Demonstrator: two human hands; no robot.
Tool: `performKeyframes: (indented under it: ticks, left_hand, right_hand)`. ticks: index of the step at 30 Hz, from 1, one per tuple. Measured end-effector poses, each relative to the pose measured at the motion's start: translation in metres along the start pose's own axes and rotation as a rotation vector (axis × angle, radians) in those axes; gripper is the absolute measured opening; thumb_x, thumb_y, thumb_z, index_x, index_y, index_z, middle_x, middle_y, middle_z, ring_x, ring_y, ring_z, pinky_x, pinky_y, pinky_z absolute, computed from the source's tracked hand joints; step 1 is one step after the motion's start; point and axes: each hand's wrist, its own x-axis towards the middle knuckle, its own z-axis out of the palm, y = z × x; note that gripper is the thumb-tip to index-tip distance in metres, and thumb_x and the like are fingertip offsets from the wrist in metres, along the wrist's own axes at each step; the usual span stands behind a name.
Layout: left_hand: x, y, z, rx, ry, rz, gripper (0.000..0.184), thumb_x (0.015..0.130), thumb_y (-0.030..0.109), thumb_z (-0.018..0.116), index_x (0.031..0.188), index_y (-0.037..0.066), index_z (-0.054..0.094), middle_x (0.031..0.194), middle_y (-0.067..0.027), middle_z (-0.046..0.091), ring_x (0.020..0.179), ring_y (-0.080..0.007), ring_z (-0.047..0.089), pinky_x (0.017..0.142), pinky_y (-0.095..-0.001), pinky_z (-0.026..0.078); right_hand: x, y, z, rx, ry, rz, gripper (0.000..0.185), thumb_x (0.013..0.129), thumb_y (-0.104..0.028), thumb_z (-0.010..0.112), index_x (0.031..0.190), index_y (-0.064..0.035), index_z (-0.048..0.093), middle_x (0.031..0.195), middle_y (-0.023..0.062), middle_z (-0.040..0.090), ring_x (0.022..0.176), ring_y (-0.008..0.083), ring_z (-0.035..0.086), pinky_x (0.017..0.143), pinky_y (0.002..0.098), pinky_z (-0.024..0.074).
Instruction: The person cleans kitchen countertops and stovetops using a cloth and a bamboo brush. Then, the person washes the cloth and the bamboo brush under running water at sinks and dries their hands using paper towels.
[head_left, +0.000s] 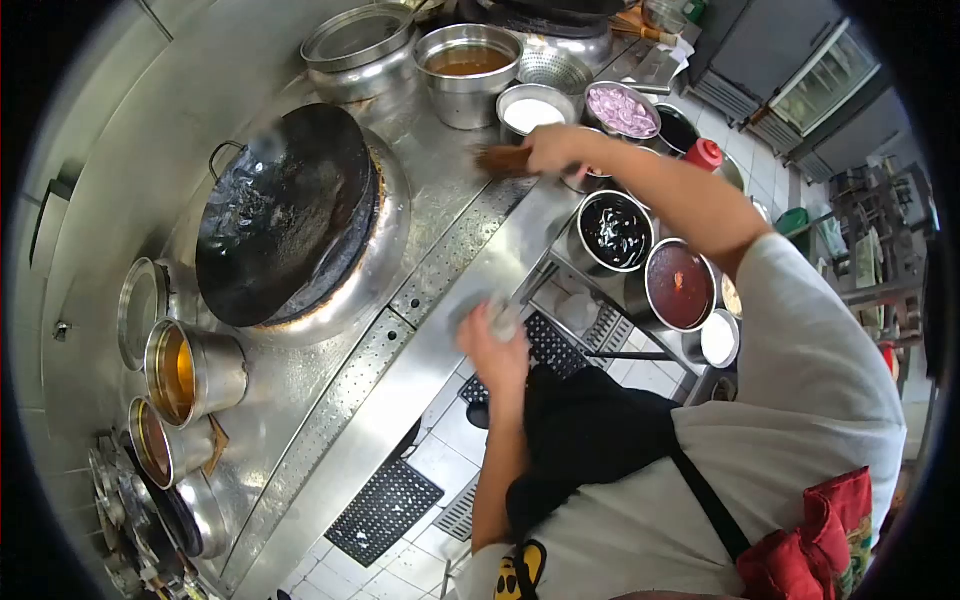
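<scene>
My right hand (555, 150) is closed around a brown, bristly wok brush (500, 160), blurred by motion, held over the steel stove top just short of the pots. My left hand (495, 345) is near the stove's front edge, fingers closed around something small and whitish that is too blurred to name. Away to the left a large black wok (285, 210) sits tilted on its burner ring (395, 210), dark and wet inside, with a loop handle on its far side.
Pots of brown broth (468, 62) and white powder (533, 115) stand behind my right hand. Sliced onions (622, 110), dark sauce (615, 232) and red sauce (680, 285) are to the right. Oil pots (178, 375) stand at lower left. Black mats (385, 515) lie on the floor.
</scene>
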Motion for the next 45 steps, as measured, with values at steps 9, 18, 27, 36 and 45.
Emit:
performKeyframes:
  ticks: [9,18,27,36,45]
  left_hand:
    - [-0.051,-0.199,-0.246,0.445,0.599,-0.268,0.043,0.081,0.014,0.073,0.117,-0.004,0.057,0.108,-0.0208,0.062,0.099,-0.0376,0.060,0.088,-0.0463,0.047]
    - [-0.051,-0.194,-0.245,0.465,0.583,-0.327,0.046,0.087,0.026,0.066,0.121,-0.003,0.052,0.112,-0.0230,0.055,0.105,-0.0411,0.054,0.093,-0.0507,0.042]
    - [-0.056,-0.198,-0.244,0.458,0.566,-0.323,0.047,0.085,0.023,0.069,0.120,-0.004,0.052,0.113,-0.0230,0.056,0.105,-0.0409,0.054,0.094,-0.0505,0.041]
    - [-0.041,-0.184,-0.238,0.365,0.528,-0.264,0.046,0.085,0.024,0.069,0.117,-0.005,0.053,0.110,-0.0233,0.056,0.104,-0.0407,0.054,0.093,-0.0503,0.041]
    - [-0.039,-0.189,-0.234,0.418,0.575,-0.273,0.043,0.086,0.024,0.068,0.117,-0.003,0.054,0.109,-0.0212,0.058,0.102,-0.0401,0.055,0.091,-0.0497,0.041]
  right_hand:
    - [-0.029,-0.083,0.069,0.382,-0.277,0.149,0.019,0.086,-0.023,0.061,0.083,-0.0044,0.067,0.077,0.0147,0.063,0.053,0.0254,0.060,0.041,0.0405,0.0504]
    - [-0.035,-0.137,0.194,0.660,-0.028,-0.073,0.036,0.086,-0.031,0.057,0.107,-0.0036,0.067,0.078,0.0142,0.071,0.058,0.0266,0.067,0.064,0.0376,0.0566]
    - [-0.017,-0.092,0.127,0.308,0.245,0.103,0.053,0.083,-0.028,0.056,0.133,-0.0104,0.055,0.072,0.0139,0.067,0.058,0.0256,0.066,0.053,0.0384,0.0548]
    - [-0.069,-0.118,0.099,0.208,0.023,0.163,0.036,0.078,-0.025,0.057,0.108,-0.0090,0.067,0.086,0.0149,0.069,0.068,0.0279,0.070,0.053,0.0483,0.0578]
    - [-0.026,-0.153,0.100,0.239,-0.333,0.356,0.021,0.080,-0.027,0.063,0.086,-0.0078,0.058,0.073,0.0053,0.059,0.063,0.0224,0.062,0.052,0.0402,0.0562]
